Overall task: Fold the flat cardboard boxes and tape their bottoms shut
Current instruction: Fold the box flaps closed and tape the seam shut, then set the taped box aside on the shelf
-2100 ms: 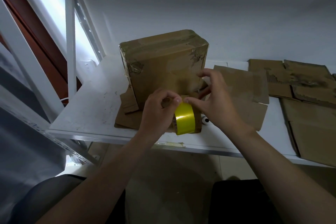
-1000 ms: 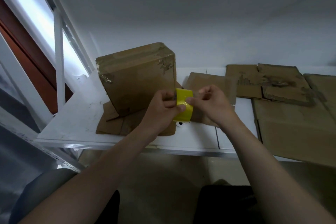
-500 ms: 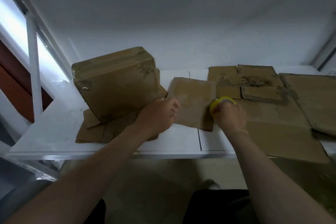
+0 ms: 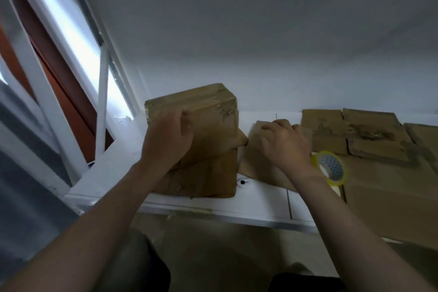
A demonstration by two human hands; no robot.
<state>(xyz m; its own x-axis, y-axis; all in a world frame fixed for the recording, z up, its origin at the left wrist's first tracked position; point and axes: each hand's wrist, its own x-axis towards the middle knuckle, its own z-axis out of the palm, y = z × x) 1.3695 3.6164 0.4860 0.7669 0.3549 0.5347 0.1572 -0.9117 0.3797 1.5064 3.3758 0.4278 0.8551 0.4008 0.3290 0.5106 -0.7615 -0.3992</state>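
Left hand (image 4: 166, 140) grips the assembled box (image 4: 213, 130), upright at the shelf's (image 4: 260, 197) left | right hand (image 4: 284, 142) rests fingers-straight on flat cardboard (image 4: 256, 166) just right of it | tape roll (image 4: 331, 168) beside right wrist, nearer that hand.

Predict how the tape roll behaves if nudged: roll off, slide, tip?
The tape roll seems to lie with its hole facing up on flat cardboard, so it would probably slide, not roll. It is a hollow ring with thin winding, so likely light. Its glossy yellow band may be slippery; hooking the core looks safer.
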